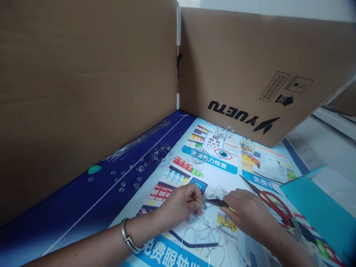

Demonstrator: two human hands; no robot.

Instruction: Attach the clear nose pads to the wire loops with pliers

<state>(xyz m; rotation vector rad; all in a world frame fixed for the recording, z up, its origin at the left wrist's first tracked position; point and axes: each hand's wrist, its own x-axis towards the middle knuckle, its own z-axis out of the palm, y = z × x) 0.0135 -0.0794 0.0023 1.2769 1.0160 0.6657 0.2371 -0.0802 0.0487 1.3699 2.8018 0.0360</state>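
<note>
My left hand (pixel 182 202), with a metal bangle on its wrist, pinches thin wire with clear beads (pixel 211 226) just above the printed poster (pixel 222 167) that covers the table. My right hand (pixel 247 211) is closed round small dark pliers (pixel 218 202) with yellow grips. The plier tips point left and meet the wire at my left fingertips. More loops of the beaded wire trail toward me between my wrists.
Red-handled scissors (pixel 274 205) lie just right of my right hand. Loose clear beads (pixel 130 178), a bundle of straight wires (pixel 139 139) and a green blob (pixel 94 169) lie on the blue strip at left. Finished bead pieces (pixel 246 145) lie farther back. Cardboard walls (pixel 83 92) enclose left and back; a teal sheet (pixel 319 207) lies at right.
</note>
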